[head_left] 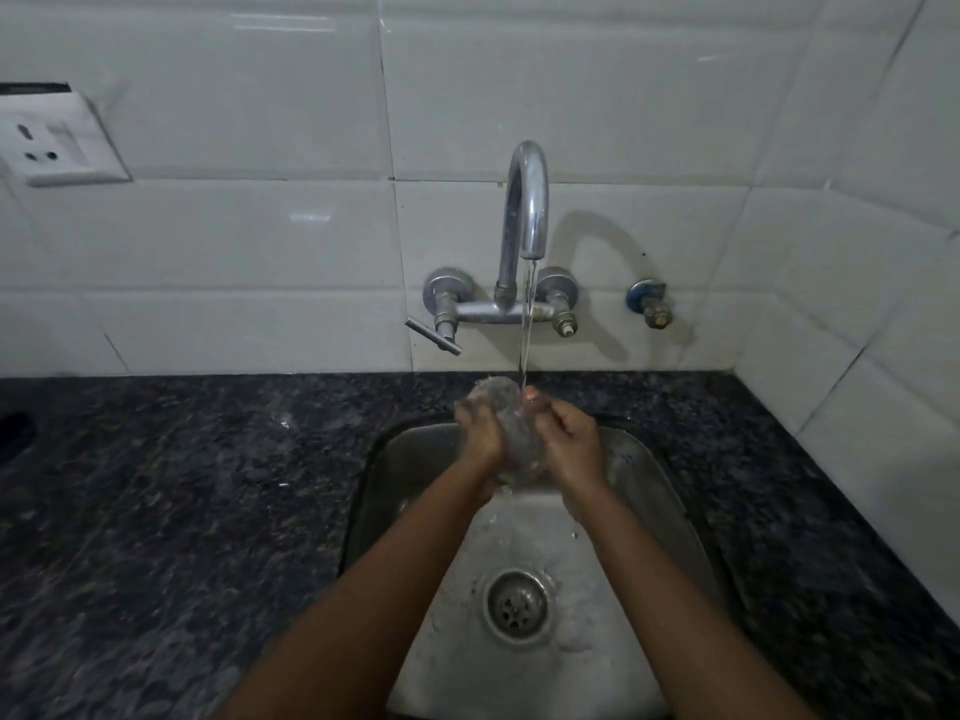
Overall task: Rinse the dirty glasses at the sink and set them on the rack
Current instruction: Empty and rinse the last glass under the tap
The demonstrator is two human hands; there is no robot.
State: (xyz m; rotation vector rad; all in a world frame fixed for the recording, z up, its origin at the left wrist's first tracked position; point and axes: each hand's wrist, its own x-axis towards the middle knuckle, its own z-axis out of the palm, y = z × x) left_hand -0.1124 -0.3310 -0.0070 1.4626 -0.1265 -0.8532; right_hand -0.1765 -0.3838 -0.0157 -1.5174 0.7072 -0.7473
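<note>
A clear drinking glass (pixel 511 433) lies tilted between both hands over the steel sink (pixel 654 491), its mouth pointing away toward the wall. My left hand (pixel 478 433) grips its left side and my right hand (pixel 563 441) grips its right side, fingers curled round it. A thin stream of water falls from the chrome tap (pixel 527 210) onto the glass near my right fingertips. The lower part of the glass is hidden behind my hands. No rack is in view.
Dark speckled stone counter (pixel 171 501) surrounds the sink, with a drain (pixel 517 605) at the sink's bottom. White tiled walls stand behind and to the right. A lever handle (pixel 434 335), a small side valve (pixel 649 304) and a wall socket (pixel 47 142) are mounted on the tiles.
</note>
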